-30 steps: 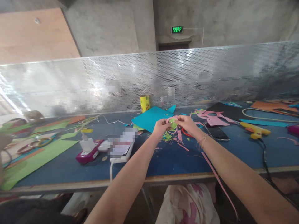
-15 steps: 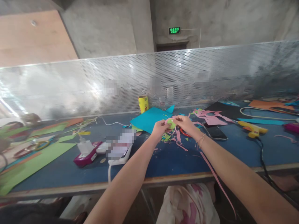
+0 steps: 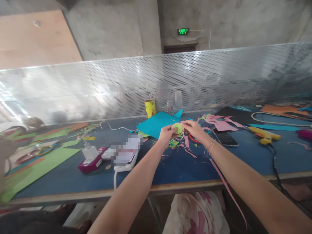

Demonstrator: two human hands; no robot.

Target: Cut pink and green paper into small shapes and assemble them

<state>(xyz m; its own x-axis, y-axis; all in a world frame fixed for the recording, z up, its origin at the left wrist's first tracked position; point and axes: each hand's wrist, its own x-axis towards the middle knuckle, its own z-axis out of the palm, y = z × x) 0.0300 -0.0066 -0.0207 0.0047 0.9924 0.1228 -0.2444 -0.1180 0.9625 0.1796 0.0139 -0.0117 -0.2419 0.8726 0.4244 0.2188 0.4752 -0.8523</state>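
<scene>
A small green disc [image 3: 178,128] with a pink rim is held up between my two hands, above the blue table. My left hand [image 3: 166,134] pinches its left edge between thumb and fingers. On the other side, my right hand [image 3: 193,128] grips the right edge of the pink rim. Pink and green paper scraps [image 3: 175,143] lie under and around the hands. Behind them rests a blue sheet [image 3: 156,123]. A long pink strip [image 3: 226,187] hangs over the table's front edge below my right forearm.
A yellow glue gun [image 3: 265,135] and a black phone [image 3: 227,137] lie on the right. To the left are a purple power strip [image 3: 91,163], a phone on a white stand [image 3: 128,152] and green sheets [image 3: 46,169]. A yellow roll [image 3: 150,108] stands behind.
The green disc has turned so its face shows rounder and fuller. Both hands keep their hold in nearly the same place.
</scene>
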